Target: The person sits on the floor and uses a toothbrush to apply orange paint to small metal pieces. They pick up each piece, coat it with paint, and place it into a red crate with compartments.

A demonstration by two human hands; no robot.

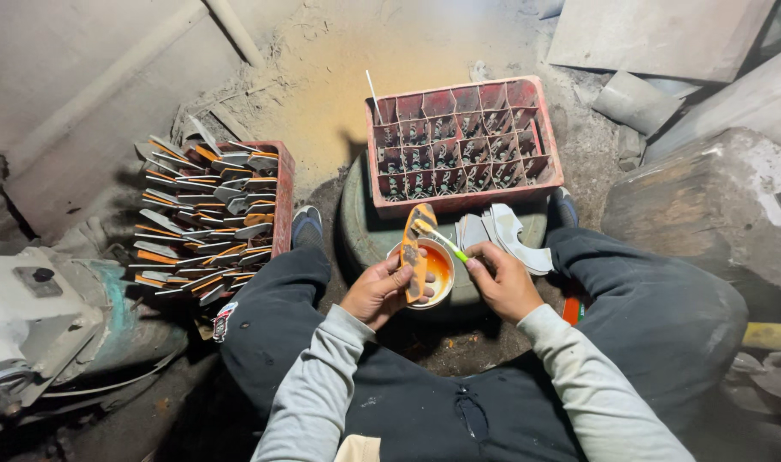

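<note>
Head view of a seated person at work over a small bowl. The left hand [380, 289] grips a flat, curved metal blade [417, 250] coated in orange paint, fingers closed around its lower end so that the blade stands roughly upright over the bowl. The right hand [503, 280] pinches a green-handled toothbrush [439, 237] between thumb and fingers; the bristle end touches the upper part of the blade. The white bowl [436, 272] holds orange paint and rests on a round, dull green drum top [360, 231] between the person's knees. Just beside the bowl, to the right, lies a small pile of unpainted grey blades [503, 235]. Behind it, a red plastic compartment crate [464, 141] sits on the drum, and a thin white stick [373, 97] rises at its left corner. At left, well apart from the hands, a second red crate [282, 197] carries a stack of painted blades [204, 218] with orange edges showing.
</note>
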